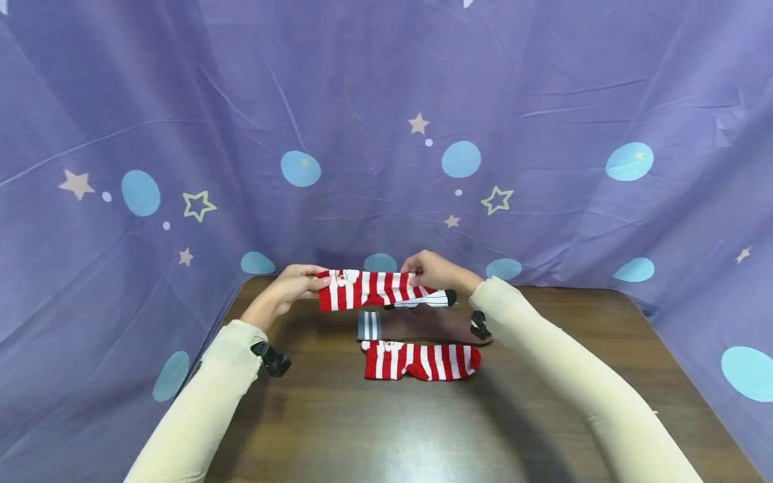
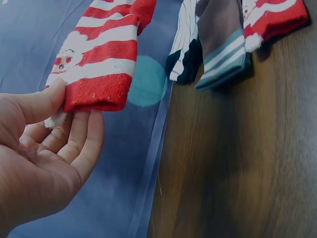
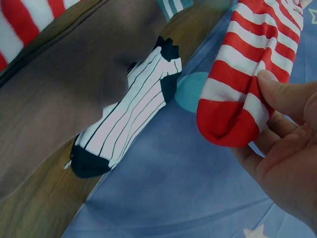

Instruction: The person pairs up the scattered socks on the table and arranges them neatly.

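Note:
A red-and-white striped sock point(image 1: 374, 288) with a Santa face is stretched sideways between both hands, raised above the far part of the table. My left hand point(image 1: 292, 290) pinches its red cuff end, thumb on top and fingers beneath, as the left wrist view shows. Toward the toe, my right hand point(image 1: 436, 272) pinches the sock's edge between thumb and fingers; the red toe point(image 3: 225, 121) hangs free in the right wrist view. A matching striped sock point(image 1: 423, 362) lies flat on the table, nearest the body.
Behind the matching sock lies a brown sock point(image 1: 429, 327) with a grey-blue striped cuff. Farther back, a white sock with dark lines point(image 3: 131, 111) partly hides under the brown one. A purple curtain point(image 1: 386, 134) hangs right behind the wooden table point(image 1: 386, 429).

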The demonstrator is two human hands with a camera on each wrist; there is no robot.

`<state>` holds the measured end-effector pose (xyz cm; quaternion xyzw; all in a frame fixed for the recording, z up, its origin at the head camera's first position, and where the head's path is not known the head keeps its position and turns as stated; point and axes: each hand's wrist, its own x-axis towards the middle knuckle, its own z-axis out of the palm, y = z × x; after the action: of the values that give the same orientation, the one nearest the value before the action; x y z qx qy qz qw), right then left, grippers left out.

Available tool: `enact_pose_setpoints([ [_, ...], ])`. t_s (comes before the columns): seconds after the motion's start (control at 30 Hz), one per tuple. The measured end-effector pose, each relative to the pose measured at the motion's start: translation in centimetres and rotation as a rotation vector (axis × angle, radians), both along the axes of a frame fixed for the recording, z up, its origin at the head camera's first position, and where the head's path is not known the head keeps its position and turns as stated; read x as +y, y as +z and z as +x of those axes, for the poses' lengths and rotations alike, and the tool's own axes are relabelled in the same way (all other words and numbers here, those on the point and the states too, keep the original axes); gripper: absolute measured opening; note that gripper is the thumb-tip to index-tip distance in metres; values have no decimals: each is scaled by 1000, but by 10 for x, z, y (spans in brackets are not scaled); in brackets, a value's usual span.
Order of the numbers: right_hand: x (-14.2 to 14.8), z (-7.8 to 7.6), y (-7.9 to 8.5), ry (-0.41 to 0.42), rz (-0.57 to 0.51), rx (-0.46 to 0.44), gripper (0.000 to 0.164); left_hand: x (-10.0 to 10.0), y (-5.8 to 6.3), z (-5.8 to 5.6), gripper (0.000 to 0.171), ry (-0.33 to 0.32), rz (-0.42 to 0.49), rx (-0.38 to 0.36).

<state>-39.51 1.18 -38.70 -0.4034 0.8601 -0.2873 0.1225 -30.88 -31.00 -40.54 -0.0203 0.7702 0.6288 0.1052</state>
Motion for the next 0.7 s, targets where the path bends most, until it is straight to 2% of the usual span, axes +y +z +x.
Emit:
enact_pose_setpoints([
  [0.17, 19, 4, 0, 23, 9, 13, 6, 11, -2, 0, 41, -9, 6, 1],
  [0.3, 35, 4, 1, 7, -12, -25, 10, 19, -4, -3, 35, -3, 21, 7],
  [0.57, 62, 3, 3, -62, -109, -166, 11, 34, -4, -7, 32, -27, 27, 18],
  [0.7, 74, 5, 8, -92, -98, -259, 20, 42, -2, -9, 27, -31, 30, 8],
])
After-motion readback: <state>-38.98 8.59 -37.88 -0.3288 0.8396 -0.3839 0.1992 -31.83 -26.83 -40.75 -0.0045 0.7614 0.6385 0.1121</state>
